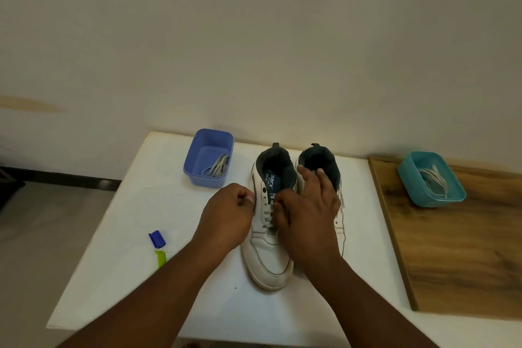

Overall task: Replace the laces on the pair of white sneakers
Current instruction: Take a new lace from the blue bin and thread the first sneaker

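Observation:
Two white sneakers with dark linings stand side by side on the white table (141, 277), toes toward me. The left sneaker (267, 257) has a white lace (268, 216) crossing its lower eyelets. My left hand (226, 220) is curled against that shoe's left eyelet side and seems to pinch a lace end there. My right hand (308, 220) lies over the gap between the shoes, thumb and forefinger pinching at the left shoe's right eyelets, other fingers spread over the right sneaker (322, 161), which it largely hides.
A purple tub (195, 169) with a coiled lace stands at the back left. A teal tub (409, 181) holding laces sits on a wooden board (457, 257) at the right. A blue cap (157, 238) and a green piece (161, 258) lie near the table's left edge.

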`<state>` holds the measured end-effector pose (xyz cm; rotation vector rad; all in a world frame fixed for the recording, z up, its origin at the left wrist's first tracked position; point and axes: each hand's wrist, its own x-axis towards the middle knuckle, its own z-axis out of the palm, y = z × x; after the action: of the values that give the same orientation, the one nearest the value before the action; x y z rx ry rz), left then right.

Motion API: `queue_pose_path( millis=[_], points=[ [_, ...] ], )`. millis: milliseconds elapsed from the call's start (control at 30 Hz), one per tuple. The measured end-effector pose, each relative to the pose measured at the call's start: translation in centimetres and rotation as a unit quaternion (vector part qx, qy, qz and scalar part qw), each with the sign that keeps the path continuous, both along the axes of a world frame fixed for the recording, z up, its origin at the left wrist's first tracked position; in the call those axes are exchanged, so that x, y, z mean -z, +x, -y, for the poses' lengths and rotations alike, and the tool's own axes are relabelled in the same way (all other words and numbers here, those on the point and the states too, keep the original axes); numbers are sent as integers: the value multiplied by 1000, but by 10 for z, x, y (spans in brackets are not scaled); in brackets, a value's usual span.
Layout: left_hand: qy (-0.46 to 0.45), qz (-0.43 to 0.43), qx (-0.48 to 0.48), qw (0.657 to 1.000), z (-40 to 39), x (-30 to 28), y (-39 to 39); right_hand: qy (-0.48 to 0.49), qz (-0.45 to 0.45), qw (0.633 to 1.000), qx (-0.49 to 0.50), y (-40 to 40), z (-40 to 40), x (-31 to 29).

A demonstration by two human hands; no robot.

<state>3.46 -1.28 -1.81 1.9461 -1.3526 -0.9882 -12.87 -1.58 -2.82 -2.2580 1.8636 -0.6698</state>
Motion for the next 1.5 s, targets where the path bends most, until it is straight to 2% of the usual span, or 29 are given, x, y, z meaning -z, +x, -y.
queue_pose_path(
  millis=[200, 467, 600, 667, 733, 833, 900, 933, 967, 1000, 1033, 1067, 1100, 1133, 1167, 1200, 1233, 1267, 1300, 1333, 1400, 1433, 1500],
  points=[
    [2, -36, 24, 999, -1, 0, 3, 85, 96, 991, 22, 7, 4, 2],
    [-26, -36, 28, 999, -3, 0, 4, 99, 136, 986, 17, 7, 4, 3],
    [-49, -48, 33, 997, -2, 2, 6, 112, 134, 985, 5, 3, 6, 3],
    [-51, -22, 50, 997, -2, 2, 6, 123, 116, 986, -3, 2, 7, 2],
    [-39, 15, 80, 996, -1, -1, 5, 121, 98, 988, -6, 1, 8, 1],
    [-1, 20, 80, 997, -1, -8, 10, 85, 105, 991, 5, -4, 5, -3],
    [-1, -24, 43, 999, -2, -17, 15, 76, 84, 994, 2, -9, 3, -6],
    [-18, -106, 4, 994, -3, -23, 15, 74, 67, 995, -4, -11, 3, -8],
    [-41, -238, -46, 969, -4, -31, 13, 73, 54, 996, -10, -13, 2, -10],
    [-67, -397, -95, 910, -4, -40, 10, 71, 47, 996, -16, -15, 2, -11],
    [-94, -533, -136, 830, -4, -49, 10, 72, 46, 996, -22, -17, 1, -12],
    [-123, -609, -170, 765, -5, -57, 12, 74, 48, 996, -28, -20, -1, -11],
    [-150, -639, -199, 728, -5, -62, 17, 78, 50, 995, -34, -21, -2, -11],
    [-180, -626, -219, 727, -6, -65, 25, 82, 50, 995, -40, -23, -3, -10],
    [-210, -566, -231, 763, -5, -65, 32, 86, 49, 994, -44, -25, -4, -9],
    [-238, -449, -229, 830, -5, -62, 39, 90, 45, 994, -49, -27, -4, -8],
    [-258, -285, -200, 901, -5, -58, 43, 92, 39, 994, -53, -29, -4, -7],
    [-261, -114, -135, 949, -6, -50, 45, 92, 32, 994, -55, -31, -3, -7],
    [-231, 14, -46, 972, -8, -39, 44, 92, 26, 994, -56, -32, -3, -6],
    [-175, 97, 38, 979, -10, -30, 39, 93, 23, 994, -56, -32, -3, -6],
    [-51, 177, 153, 971, -14, -12, 29, 93, 26, 994, -51, -31, -4, -8],
    [-31, 187, 177, 966, -14, -7, 25, 95, 27, 994, -47, -30, -3, -9],
    [-100, 128, 154, 975, -9, -9, 22, 87, 19, 995, -43, -30, -2, -11]
  ],
)
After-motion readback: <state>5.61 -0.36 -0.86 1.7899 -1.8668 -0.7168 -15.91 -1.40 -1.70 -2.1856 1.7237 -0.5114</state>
